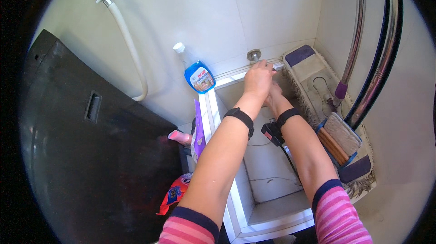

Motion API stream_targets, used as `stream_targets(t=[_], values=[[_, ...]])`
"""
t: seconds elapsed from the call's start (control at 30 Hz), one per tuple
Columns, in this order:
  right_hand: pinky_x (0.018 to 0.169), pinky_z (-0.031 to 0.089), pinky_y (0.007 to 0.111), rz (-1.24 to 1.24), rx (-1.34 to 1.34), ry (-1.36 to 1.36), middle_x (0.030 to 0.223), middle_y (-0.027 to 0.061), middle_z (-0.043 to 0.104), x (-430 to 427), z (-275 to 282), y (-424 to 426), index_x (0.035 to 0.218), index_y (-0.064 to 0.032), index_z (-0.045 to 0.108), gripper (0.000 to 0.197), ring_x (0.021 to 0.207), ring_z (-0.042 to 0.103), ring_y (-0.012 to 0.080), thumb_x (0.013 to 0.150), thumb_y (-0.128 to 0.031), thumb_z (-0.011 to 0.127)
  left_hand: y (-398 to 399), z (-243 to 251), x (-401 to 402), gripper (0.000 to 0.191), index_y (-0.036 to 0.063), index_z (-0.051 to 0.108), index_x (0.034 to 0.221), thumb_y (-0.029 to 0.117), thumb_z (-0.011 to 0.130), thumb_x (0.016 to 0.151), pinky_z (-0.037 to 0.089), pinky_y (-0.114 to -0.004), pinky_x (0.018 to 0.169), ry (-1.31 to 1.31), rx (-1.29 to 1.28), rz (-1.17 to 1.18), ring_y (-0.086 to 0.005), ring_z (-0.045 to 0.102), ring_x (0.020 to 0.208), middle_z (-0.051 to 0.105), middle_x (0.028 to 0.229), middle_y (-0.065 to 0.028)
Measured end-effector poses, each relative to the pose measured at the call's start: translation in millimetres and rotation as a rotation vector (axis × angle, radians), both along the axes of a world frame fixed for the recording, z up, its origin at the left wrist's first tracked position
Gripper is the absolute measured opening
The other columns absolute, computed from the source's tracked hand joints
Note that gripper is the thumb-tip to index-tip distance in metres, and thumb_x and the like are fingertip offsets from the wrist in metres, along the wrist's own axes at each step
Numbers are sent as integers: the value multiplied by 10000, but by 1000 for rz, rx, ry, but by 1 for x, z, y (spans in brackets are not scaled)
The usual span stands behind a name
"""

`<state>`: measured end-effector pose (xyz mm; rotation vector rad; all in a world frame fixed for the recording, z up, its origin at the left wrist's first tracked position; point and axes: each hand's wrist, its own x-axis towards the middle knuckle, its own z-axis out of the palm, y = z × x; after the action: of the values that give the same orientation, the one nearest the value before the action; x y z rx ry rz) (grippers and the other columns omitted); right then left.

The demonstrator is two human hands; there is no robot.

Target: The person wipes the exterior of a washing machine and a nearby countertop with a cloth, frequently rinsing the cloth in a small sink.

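My left hand reaches over the far end of a tiled sink, its fingers on a metal wall tap and hiding most of it. Just below and to the right is my right hand, partly covered by the left. Its fingers are hard to make out, and whether it holds anything is not visible. Black straps circle both wrists. A small black device hangs at the right wrist, with a cable running down into the sink.
A bottle of blue cleaner stands on the sink's left back corner. Along the right rim lies a flat mop head with a brush on it; metal poles rise there. A black appliance, purple packet and red packet are left.
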<state>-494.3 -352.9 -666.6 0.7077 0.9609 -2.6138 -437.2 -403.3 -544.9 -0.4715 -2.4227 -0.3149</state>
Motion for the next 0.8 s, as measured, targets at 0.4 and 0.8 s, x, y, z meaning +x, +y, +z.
stream_targets(t=[0.4,0.8], values=[[660,495,342,-148,544,121,761,72,597,4,8,34,836,-16,556,127,709,597,192,759,-110,594,-13,-25,58,493,-9,403,1263,67,518,790,347,-342,967,-733,894,217,-313,436,1169,448,1265,-218],[749,402,452,296,2342,863,986,64,595,-37,85,82,951,-218,634,204,1039,476,291,757,-246,575,-17,-34,84,551,-18,342,1303,82,542,799,351,-351,970,-863,993,108,-291,410,1198,380,1328,-204]])
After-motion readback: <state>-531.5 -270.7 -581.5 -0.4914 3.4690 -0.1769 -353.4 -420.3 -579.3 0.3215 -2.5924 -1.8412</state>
